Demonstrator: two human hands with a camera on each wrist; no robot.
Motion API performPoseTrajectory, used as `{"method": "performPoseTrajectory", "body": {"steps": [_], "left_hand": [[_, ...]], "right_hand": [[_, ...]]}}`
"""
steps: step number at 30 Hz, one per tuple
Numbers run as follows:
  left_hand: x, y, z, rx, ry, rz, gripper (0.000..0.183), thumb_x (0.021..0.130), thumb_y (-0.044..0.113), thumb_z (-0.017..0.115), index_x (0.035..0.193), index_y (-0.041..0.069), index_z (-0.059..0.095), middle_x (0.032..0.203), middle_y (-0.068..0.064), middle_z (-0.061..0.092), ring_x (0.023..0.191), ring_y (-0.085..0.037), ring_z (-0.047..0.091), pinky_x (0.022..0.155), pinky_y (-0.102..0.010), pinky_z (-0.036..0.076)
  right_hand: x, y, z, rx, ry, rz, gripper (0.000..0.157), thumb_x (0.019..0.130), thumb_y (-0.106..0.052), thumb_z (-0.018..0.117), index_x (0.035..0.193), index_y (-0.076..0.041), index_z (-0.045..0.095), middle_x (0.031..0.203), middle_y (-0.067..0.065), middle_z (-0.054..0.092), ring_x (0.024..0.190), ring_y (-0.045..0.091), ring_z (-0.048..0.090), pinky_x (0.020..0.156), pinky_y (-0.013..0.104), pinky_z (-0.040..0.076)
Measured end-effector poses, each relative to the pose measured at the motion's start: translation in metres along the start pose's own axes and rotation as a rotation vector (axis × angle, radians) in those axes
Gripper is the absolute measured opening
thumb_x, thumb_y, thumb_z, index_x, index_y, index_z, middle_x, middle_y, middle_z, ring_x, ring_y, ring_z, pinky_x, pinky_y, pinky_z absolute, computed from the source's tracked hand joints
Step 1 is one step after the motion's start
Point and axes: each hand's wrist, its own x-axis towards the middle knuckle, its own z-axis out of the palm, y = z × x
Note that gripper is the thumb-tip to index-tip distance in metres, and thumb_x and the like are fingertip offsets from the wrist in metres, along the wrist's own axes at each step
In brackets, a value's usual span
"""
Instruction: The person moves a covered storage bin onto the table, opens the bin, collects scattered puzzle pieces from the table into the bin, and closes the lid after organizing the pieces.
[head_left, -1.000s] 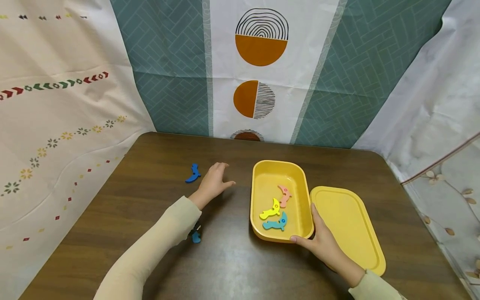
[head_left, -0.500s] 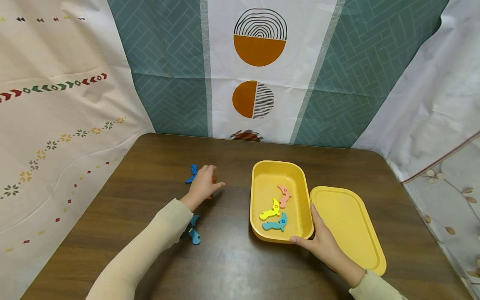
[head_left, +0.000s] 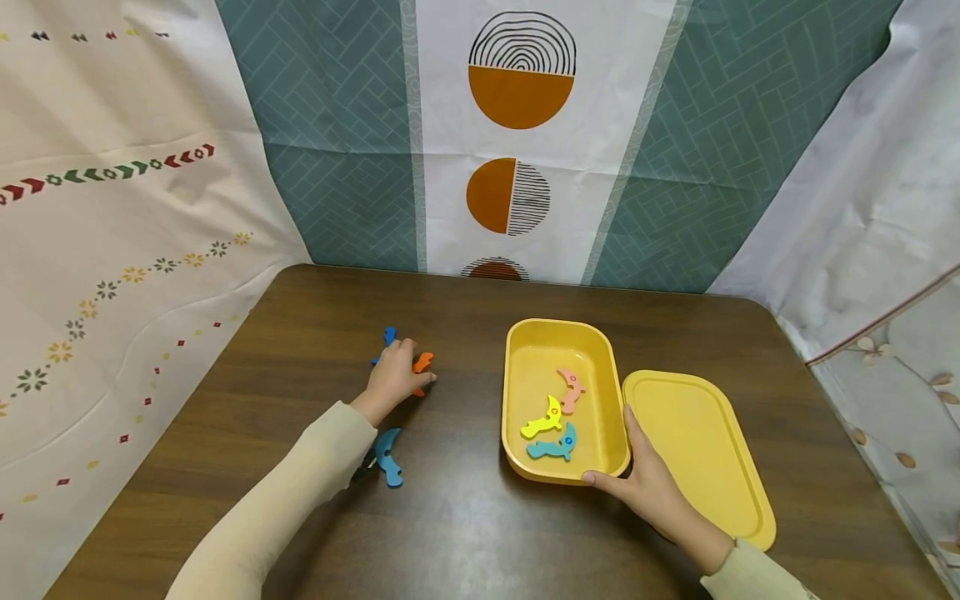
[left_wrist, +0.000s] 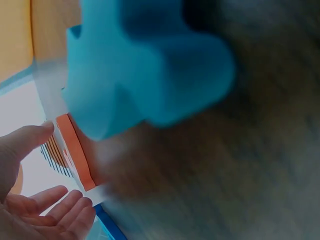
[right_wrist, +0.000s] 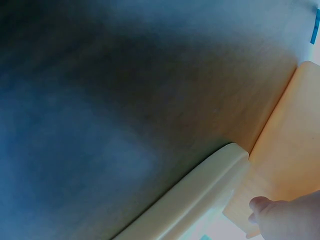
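Observation:
My left hand [head_left: 395,372] is over the table beside an orange toy piece [head_left: 422,363], thumb and fingers spread on either side of it. In the left wrist view a gap shows between the fingertips and the orange piece [left_wrist: 76,152]. A dark blue piece [head_left: 389,335] lies partly behind that hand. By the left wrist is a blue crescent-ended piece [head_left: 387,457]. My right hand [head_left: 651,479] grips the near right corner of a yellow box [head_left: 555,337], thumb at the front rim. Pink [head_left: 572,390], yellow [head_left: 543,418] and teal [head_left: 553,442] pieces lie inside it.
A yellow lid [head_left: 693,450] lies flat on the brown table [head_left: 465,533], right of the box and partly under my right forearm. Something dark, mostly hidden, sits beneath my left sleeve [head_left: 300,492]. Patterned cloths [head_left: 345,167] hang behind and beside the table.
My left hand has moved left and slightly nearer, down to the orange piece, which has come into view. More of the blue piece by the wrist shows. My right hand stays on the box.

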Motion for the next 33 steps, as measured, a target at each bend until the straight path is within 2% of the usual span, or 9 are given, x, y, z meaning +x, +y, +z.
{"method": "performPoseTrajectory", "body": {"steps": [8, 18, 33], "left_hand": [[0.0000, -0.0025, 0.0007, 0.049, 0.004, -0.008, 0.049, 0.082, 0.030, 0.074, 0.109, -0.006, 0.054, 0.100, -0.021, 0.052, 0.087, -0.031, 0.051, 0.067, -0.038, 0.045], [0.0003, -0.0042, 0.0028, 0.027, 0.005, -0.017, 0.042, 0.084, 0.023, 0.073, 0.112, -0.005, 0.058, 0.103, -0.023, 0.055, 0.092, -0.034, 0.055, 0.072, -0.042, 0.049], [0.0010, -0.0068, 0.0045, 0.006, 0.022, 0.016, 0.026, 0.084, 0.016, 0.072, 0.099, -0.004, 0.062, 0.093, -0.018, 0.057, 0.082, -0.028, 0.055, 0.069, -0.038, 0.050]], "right_hand": [[0.0004, 0.0011, -0.0001, -0.002, 0.014, -0.020, 0.116, 0.075, -0.038, 0.080, 0.151, 0.003, 0.002, 0.156, 0.027, 0.010, 0.141, 0.045, 0.017, 0.109, 0.059, 0.023], [0.0004, 0.0019, 0.0002, -0.010, 0.014, -0.015, 0.116, 0.075, -0.039, 0.080, 0.151, 0.002, 0.002, 0.155, 0.027, 0.011, 0.141, 0.044, 0.019, 0.109, 0.059, 0.023], [0.0003, 0.0010, -0.0004, 0.009, -0.003, 0.005, 0.116, 0.076, -0.040, 0.078, 0.151, 0.000, 0.000, 0.156, 0.026, 0.009, 0.141, 0.044, 0.017, 0.110, 0.058, 0.022]]}}
